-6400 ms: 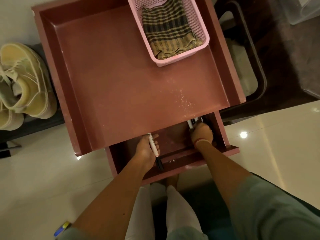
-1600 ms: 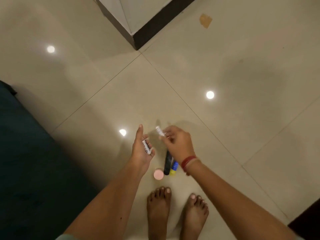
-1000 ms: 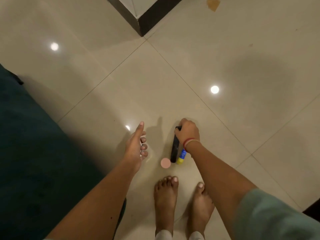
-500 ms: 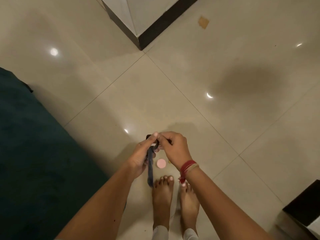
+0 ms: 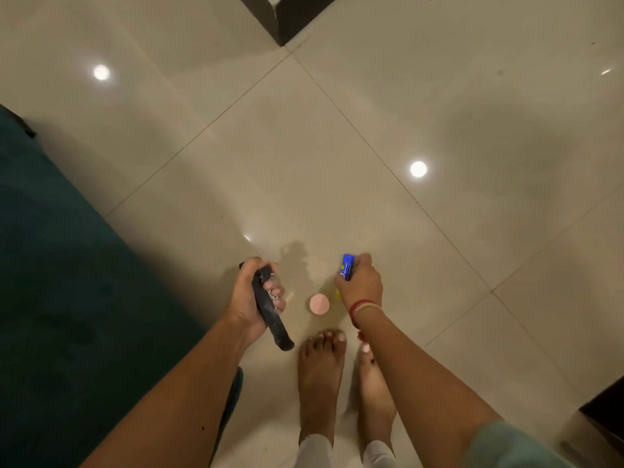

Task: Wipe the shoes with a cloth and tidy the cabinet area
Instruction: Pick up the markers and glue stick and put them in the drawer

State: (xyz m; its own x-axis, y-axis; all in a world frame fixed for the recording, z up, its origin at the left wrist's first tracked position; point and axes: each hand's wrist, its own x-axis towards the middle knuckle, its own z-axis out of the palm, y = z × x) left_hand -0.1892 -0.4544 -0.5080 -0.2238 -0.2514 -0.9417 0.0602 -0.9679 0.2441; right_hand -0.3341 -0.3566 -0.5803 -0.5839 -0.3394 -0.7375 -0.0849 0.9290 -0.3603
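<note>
I look down at a beige tiled floor. My left hand (image 5: 255,297) grips a long black stick-shaped object (image 5: 275,324) that slants down to the right, and something white shows between its fingers. My right hand (image 5: 359,282) pinches a small blue and yellow tube (image 5: 347,266) just above the floor. A small round pink lid or pot (image 5: 319,303) lies on the floor between the two hands, in front of my bare toes. No shoes, cloth or cabinet are in view.
A dark teal rug or cushion edge (image 5: 67,282) fills the left side. A white wall corner with a dark skirting (image 5: 287,18) stands at the top. A dark furniture corner (image 5: 604,413) shows at the lower right. My bare feet (image 5: 320,376) stand at the bottom centre.
The view left the cabinet drawer for the floor. The black object passed from my right hand into my left, the hands moved apart, and my right hand took up the blue tube.
</note>
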